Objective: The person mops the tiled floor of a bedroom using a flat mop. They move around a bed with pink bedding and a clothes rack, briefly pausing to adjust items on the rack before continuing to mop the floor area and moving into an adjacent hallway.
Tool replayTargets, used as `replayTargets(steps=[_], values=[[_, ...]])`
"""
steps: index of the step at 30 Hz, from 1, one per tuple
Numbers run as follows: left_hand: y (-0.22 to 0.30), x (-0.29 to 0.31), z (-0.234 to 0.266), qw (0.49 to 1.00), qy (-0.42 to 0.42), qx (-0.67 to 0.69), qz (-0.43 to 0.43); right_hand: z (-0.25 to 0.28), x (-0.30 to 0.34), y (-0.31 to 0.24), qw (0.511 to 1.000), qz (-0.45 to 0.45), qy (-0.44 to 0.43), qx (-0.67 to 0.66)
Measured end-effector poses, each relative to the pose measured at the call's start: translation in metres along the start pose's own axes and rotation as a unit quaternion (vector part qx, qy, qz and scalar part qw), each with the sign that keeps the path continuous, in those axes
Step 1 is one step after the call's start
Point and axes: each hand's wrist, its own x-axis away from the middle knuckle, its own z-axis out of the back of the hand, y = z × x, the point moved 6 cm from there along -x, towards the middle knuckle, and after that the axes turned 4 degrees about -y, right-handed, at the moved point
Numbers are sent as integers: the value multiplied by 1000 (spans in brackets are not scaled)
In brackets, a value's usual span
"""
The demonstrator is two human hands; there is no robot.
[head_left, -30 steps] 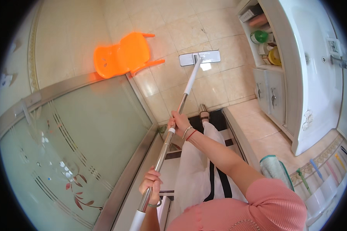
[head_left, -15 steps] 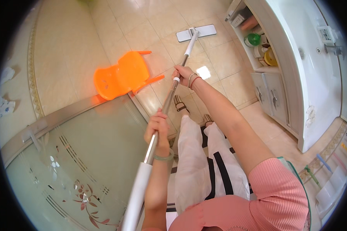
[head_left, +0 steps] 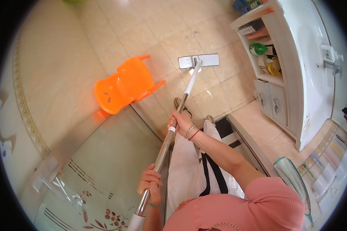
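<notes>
Both my hands grip the metal and white pole of a flat mop. Lower on the pole, toward the floor, my right hand is closed round it just past a white collar. My left hand wraps the bare metal part nearer my body, above a white grip sleeve. The flat white mop head lies on the beige tiles ahead of my feet. To the left of the pole an orange plastic chair stands by the glass panel.
A frosted glass panel with a flower pattern fills the lower left. At the right is a white vanity cabinet with an open shelf of bottles, including a green bottle. A teal-edged item is beside my right sleeve.
The mop head has come back closer to my feet. Both hands have drawn toward my body along with the pole, and my view has shifted slightly.
</notes>
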Motion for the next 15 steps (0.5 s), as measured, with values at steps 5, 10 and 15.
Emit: replayTargets(steps=[5, 10, 15], values=[[-46, -39, 18, 995, 68, 74, 15, -21, -54, -25, 992, 32, 4, 121], [-78, -112, -12, 991, 80, 103, 13, -46, -111, -110, 987, 69, -15, 148], [-46, -146, -30, 998, -12, 49, -28, -64, -112, -140, 994, 89, -56, 23]])
